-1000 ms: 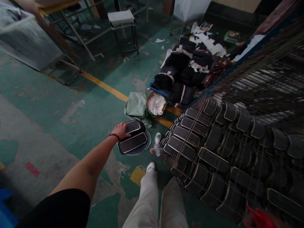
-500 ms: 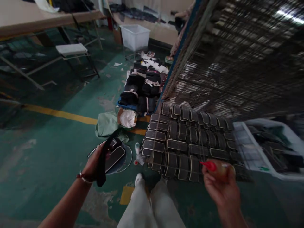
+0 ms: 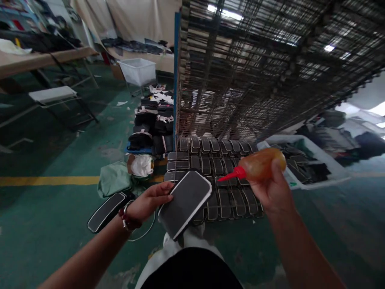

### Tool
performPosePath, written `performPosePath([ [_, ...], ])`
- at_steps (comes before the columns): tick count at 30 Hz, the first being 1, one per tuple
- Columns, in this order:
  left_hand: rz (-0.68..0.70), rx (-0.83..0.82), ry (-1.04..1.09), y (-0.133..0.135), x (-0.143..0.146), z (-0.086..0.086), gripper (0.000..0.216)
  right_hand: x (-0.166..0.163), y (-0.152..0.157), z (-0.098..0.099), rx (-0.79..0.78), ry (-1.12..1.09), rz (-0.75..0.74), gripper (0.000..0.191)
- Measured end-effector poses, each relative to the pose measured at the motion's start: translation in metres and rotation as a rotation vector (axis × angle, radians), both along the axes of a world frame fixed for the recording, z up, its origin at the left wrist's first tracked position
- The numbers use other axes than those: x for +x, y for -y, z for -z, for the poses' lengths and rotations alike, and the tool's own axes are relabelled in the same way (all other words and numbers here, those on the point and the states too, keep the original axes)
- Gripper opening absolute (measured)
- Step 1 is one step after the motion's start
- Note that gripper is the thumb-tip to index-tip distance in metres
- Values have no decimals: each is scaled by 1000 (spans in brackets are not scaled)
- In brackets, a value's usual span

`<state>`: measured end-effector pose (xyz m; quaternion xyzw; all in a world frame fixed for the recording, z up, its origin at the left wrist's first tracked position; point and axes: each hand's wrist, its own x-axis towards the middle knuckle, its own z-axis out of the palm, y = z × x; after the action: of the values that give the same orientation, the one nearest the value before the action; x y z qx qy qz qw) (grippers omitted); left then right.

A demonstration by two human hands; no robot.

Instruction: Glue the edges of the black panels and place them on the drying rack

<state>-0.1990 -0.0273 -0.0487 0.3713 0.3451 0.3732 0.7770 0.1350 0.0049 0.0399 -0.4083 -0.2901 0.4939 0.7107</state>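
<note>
A dark flat panel [image 3: 188, 202] with rounded corners and a whitish line along its edge is gripped in my left hand [image 3: 155, 198], thumb on its face. It is tilted above my lap. My right hand [image 3: 270, 188] is wrapped round a squeeze bottle [image 3: 261, 163] of amber liquid, held nearly level, its red nozzle pointing left at the panel. The nozzle tip is apart from the panel's edge. Below and beyond lie rows of similar dark panels [image 3: 224, 202] on a wire rack. Another pale-edged panel [image 3: 106, 212] lies left of my left wrist.
A tall stack of wire mesh racks [image 3: 228, 80] leans over the right side. Behind my right hand stands a white bin [image 3: 325, 182] of dark pieces. Ahead are bundled dark stacks [image 3: 146, 118], a white cart bin [image 3: 138, 72], a stool [image 3: 52, 94] and a green bag [image 3: 112, 178].
My left hand has come up and right from the low pile, bringing a panel in front of me. The bottle has risen and moved slightly left. My view has turned right.
</note>
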Motion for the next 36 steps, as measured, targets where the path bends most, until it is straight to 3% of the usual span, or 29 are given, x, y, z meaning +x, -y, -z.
performPosePath([
  [5,259,56,-37,-3,15,-47,23,7,4,-34,191,181,-59,36],
  [11,411,51,-99,-5,21,-72,24,16,11,-41,237,286,-118,28],
  [22,478,84,-130,-8,22,-77,20,15,21,-32,221,281,-132,34],
  [36,355,90,-172,-9,16,-75,20,17,37,-21,179,221,-81,29],
])
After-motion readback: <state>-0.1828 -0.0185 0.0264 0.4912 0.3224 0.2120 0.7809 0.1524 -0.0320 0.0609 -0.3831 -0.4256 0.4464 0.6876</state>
